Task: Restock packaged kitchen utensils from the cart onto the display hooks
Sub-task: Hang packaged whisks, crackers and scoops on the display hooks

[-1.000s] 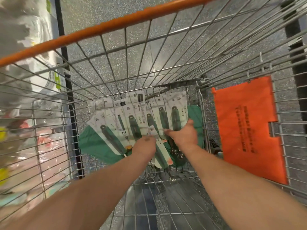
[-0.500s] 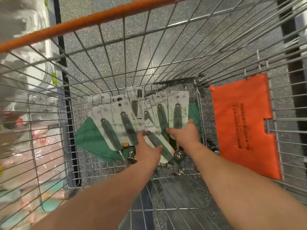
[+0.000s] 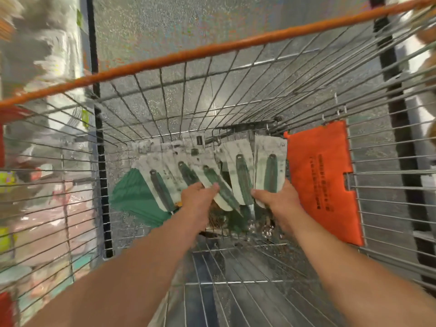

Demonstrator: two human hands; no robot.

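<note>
Several packaged utensils on white-and-green cards (image 3: 188,171), each with a dark green handle, are fanned out inside the wire cart (image 3: 165,102). My left hand (image 3: 198,197) grips the lower ends of the left group of cards. My right hand (image 3: 278,197) grips the bottom of the two rightmost packs (image 3: 269,171). The utensils' metal heads hang below the cards, partly hidden by my hands. No display hooks are in view.
An orange handle bar (image 3: 212,49) runs across the cart's far rim. An orange plastic flap (image 3: 323,180) hangs on the cart's right wall. A green sheet (image 3: 136,197) lies under the packs. Blurred shelves of goods stand at the left (image 3: 35,185).
Both hands have lifted the fanned packs up off the cart floor, and the right group has separated from the left group. The view has tilted up and blurred.
</note>
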